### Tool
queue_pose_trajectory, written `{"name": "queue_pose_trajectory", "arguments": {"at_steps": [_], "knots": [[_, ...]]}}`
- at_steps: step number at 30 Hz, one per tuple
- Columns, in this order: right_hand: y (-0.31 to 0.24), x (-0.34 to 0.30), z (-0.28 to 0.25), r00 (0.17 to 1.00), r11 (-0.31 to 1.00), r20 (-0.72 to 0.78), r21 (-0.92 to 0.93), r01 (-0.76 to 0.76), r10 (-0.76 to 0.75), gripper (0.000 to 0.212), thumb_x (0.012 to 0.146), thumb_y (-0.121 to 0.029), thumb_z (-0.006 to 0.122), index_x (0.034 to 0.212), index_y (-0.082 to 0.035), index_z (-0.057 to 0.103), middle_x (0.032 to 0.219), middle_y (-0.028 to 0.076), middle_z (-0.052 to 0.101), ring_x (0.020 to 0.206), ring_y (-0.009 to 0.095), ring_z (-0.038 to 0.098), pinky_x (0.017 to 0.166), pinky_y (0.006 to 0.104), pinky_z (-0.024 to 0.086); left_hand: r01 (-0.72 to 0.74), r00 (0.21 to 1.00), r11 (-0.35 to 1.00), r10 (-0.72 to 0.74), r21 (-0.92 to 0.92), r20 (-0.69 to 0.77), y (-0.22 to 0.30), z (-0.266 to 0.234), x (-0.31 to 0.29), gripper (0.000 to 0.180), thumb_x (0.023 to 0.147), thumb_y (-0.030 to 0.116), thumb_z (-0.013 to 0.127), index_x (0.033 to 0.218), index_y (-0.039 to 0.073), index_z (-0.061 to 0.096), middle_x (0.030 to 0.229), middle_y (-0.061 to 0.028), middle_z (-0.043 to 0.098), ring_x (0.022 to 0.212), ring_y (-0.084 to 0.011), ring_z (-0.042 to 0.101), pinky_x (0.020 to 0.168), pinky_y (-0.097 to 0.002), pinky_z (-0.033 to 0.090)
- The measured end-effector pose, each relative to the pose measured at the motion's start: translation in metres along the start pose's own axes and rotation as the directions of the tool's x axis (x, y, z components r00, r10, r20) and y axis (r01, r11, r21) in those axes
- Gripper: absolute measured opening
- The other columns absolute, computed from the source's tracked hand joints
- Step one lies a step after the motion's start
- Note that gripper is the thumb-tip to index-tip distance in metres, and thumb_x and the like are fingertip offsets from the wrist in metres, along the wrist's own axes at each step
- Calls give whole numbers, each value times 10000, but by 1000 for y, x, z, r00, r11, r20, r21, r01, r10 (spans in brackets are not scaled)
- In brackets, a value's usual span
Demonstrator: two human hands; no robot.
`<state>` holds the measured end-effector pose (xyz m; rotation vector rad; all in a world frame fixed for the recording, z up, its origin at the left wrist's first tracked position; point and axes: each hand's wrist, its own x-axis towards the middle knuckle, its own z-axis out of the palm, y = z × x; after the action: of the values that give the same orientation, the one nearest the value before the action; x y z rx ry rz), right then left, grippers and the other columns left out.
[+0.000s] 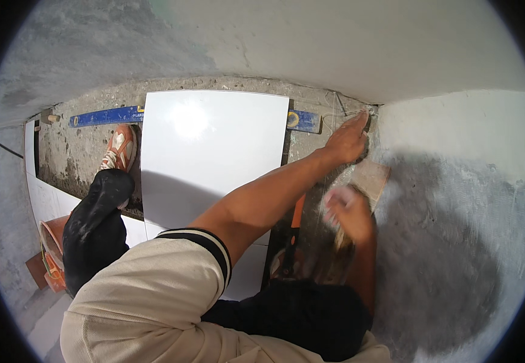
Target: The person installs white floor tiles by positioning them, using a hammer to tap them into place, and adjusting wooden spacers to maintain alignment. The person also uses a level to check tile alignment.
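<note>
My left hand (346,143) reaches across to the wall corner on the right. Its fingers are close together, tips at the base of the corner beside a thin pale string (330,114); whatever they pinch is too small to make out. Nearer to me, my right hand (348,209) is smeared by motion, so its finger grip does not show clearly. Beside it a flat brownish piece (371,179) leans at the wall. A large white tile (214,145) lies under my left forearm. From beneath its far part a blue spirit level (106,116) sticks out on both sides.
A tool with an orange and black handle (297,219) lies between tile and right wall. My shoe (120,148) rests on rough concrete left of the tile. An orange bucket (53,236) stands at far left. Walls close off the far and right sides.
</note>
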<state>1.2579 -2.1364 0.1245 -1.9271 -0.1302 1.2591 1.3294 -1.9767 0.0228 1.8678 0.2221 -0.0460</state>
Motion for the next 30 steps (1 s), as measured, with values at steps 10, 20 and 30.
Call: {"name": "queue_pose_trajectory", "arguments": {"at_steps": [10,20,30], "knots": [[45,-12,70,974,909,202,-416,-13,106,541,998,-385,711,1305,53,627,1081,257,742,956,427,742,892,489,553,22,994,1000,-24,15,110,15,-4,3,684,1091,250,399,1684,26,144,1745,-214,198,1587,-377,273,1311,-436,244],[85,-37,85,968,971,-80,39,-236,238,332,962,-242,695,1174,-2,609,895,136,659,801,234,650,750,404,534,64,988,998,-59,-29,139,9,-16,5,663,1095,249,390,1692,68,167,1715,-236,275,1571,-388,309,1308,-428,248],[80,-90,70,985,813,-30,569,-121,167,157,983,-114,537,1072,-15,618,710,30,567,549,99,514,496,275,411,113,977,993,-103,-46,189,14,-24,8,688,1055,206,403,1689,52,182,1717,-211,290,1563,-380,329,1307,-409,253]]}}
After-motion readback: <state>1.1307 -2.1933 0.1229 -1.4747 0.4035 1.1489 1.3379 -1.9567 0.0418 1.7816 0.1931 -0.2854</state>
